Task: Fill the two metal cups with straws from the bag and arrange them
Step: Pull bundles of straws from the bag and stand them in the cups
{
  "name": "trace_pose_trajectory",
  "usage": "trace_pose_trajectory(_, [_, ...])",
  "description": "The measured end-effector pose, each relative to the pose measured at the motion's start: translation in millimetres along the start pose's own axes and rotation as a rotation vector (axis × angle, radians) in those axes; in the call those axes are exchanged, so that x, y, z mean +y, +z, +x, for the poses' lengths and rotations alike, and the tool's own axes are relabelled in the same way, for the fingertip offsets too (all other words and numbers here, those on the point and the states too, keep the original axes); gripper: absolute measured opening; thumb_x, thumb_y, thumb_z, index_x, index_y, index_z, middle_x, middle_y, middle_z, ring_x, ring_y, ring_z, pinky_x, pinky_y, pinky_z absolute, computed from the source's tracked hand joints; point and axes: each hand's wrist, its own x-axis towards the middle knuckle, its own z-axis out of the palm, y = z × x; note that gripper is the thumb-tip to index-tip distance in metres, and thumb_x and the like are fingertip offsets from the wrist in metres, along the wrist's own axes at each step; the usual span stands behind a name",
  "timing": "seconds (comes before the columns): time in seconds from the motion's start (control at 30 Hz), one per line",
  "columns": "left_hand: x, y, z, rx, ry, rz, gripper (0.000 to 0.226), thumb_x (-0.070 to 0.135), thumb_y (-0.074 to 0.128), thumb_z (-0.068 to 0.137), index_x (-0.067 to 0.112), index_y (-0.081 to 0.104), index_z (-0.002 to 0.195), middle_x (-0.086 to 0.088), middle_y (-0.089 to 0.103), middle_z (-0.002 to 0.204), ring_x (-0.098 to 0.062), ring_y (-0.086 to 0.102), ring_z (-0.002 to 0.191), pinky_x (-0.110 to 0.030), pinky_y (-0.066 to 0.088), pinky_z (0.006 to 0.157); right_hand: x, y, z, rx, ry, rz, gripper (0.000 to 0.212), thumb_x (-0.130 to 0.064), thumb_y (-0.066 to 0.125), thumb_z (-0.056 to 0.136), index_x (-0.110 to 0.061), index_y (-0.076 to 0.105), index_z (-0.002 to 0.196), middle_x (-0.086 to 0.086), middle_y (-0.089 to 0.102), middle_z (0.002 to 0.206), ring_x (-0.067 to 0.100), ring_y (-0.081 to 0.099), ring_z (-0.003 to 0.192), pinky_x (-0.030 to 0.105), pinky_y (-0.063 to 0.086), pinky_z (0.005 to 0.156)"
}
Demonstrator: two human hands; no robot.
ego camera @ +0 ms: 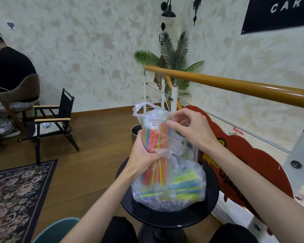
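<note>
A clear plastic bag full of coloured straws sits on a small round black table. My left hand grips an upright bundle of orange, yellow and blue straws through the plastic. My right hand pinches the bag's plastic at the top of that bundle. More straws lie flat in the bottom of the bag. One metal cup shows behind my left hand at the table's far left. A second shiny cup stands behind the bag under my right wrist, mostly hidden.
A wooden handrail and a red cut-out sign run along the right. A black folding chair and a seated person are at the left. A patterned rug lies on the wooden floor.
</note>
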Motion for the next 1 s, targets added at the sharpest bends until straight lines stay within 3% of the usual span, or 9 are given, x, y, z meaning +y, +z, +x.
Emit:
trace_pose_trajectory(0.13, [-1, 0, -1, -0.008, -0.02, 0.011, 0.087, 0.015, 0.096, 0.065, 0.027, 0.045, 0.134, 0.005, 0.064, 0.121, -0.007, 0.066, 0.108, -0.034, 0.056, 0.092, 3, 5, -2, -0.045, -0.081, -0.049, 0.016, -0.033, 0.077, 0.089, -0.019, 0.072, 0.084, -0.011, 0.07, 0.077, -0.002, 0.063, 0.071, 0.012, 0.047, 0.064])
trace_pose_trajectory(0.33, [-2, -1, -1, 0.005, -0.044, 0.009, 0.088, 0.015, 0.096, 0.063, 0.026, 0.045, 0.134, 0.006, 0.064, 0.12, -0.004, 0.067, 0.105, -0.028, 0.057, 0.088, 11, 5, -19, 0.058, -0.279, -0.143, 0.015, -0.019, 0.072, 0.094, -0.011, 0.07, 0.082, -0.009, 0.067, 0.073, 0.006, 0.064, 0.067, 0.015, 0.048, 0.062])
trace_pose_trajectory(0.5, [-4, -2, -1, 0.053, -0.033, 0.004, 0.082, 0.01, 0.096, 0.062, 0.022, 0.048, 0.129, 0.005, 0.065, 0.115, -0.004, 0.067, 0.102, -0.023, 0.055, 0.085, 32, 11, -39, 0.104, -0.489, -0.42, 0.015, -0.017, 0.068, 0.097, -0.011, 0.062, 0.085, -0.002, 0.061, 0.089, 0.014, 0.056, 0.07, 0.029, 0.049, 0.059])
trace_pose_trajectory(0.6, [-6, -4, -1, 0.07, -0.018, 0.008, 0.071, 0.009, 0.093, 0.067, 0.02, 0.051, 0.124, 0.001, 0.067, 0.111, -0.008, 0.068, 0.099, -0.023, 0.054, 0.084, 48, 19, -49, -0.093, -0.397, -0.539, 0.014, -0.022, 0.066, 0.097, -0.014, 0.063, 0.087, -0.004, 0.056, 0.093, 0.016, 0.058, 0.079, 0.028, 0.045, 0.063])
trace_pose_trajectory(0.7, [-8, -4, -1, 0.074, -0.01, 0.024, 0.069, 0.009, 0.092, 0.069, 0.021, 0.052, 0.124, 0.002, 0.067, 0.112, -0.009, 0.068, 0.1, -0.025, 0.054, 0.087, 57, 15, -44, -0.283, -0.208, -0.516, 0.015, -0.032, 0.063, 0.095, -0.02, 0.073, 0.097, -0.007, 0.063, 0.105, 0.016, 0.064, 0.098, 0.034, 0.05, 0.083])
trace_pose_trajectory(0.77, [-6, -3, -1, 0.069, -0.007, 0.03, 0.07, 0.011, 0.092, 0.068, 0.022, 0.052, 0.124, 0.004, 0.068, 0.111, -0.007, 0.068, 0.1, -0.021, 0.054, 0.086, 48, 10, -36, -0.15, -0.155, -0.358, 0.022, -0.026, 0.062, 0.087, -0.016, 0.076, 0.102, -0.004, 0.066, 0.106, 0.012, 0.065, 0.094, 0.03, 0.053, 0.086])
trace_pose_trajectory(0.87, [-4, -3, 0, 0.064, -0.01, 0.028, 0.072, 0.013, 0.093, 0.068, 0.024, 0.051, 0.125, 0.007, 0.067, 0.112, -0.003, 0.067, 0.101, -0.018, 0.052, 0.085, 20, 5, -25, 0.115, -0.086, -0.087, 0.021, -0.019, 0.067, 0.091, -0.015, 0.069, 0.111, -0.004, 0.065, 0.106, 0.0, 0.063, 0.088, 0.011, 0.049, 0.073])
trace_pose_trajectory(1.0, [-4, -4, -1, 0.06, -0.006, 0.03, 0.074, 0.015, 0.094, 0.066, 0.025, 0.051, 0.126, 0.005, 0.067, 0.114, -0.007, 0.067, 0.102, -0.023, 0.054, 0.089, 7, 11, -15, 0.042, -0.079, 0.01, 0.029, -0.032, 0.074, 0.091, -0.023, 0.065, 0.117, -0.01, 0.069, 0.098, 0.0, 0.065, 0.085, 0.014, 0.052, 0.07])
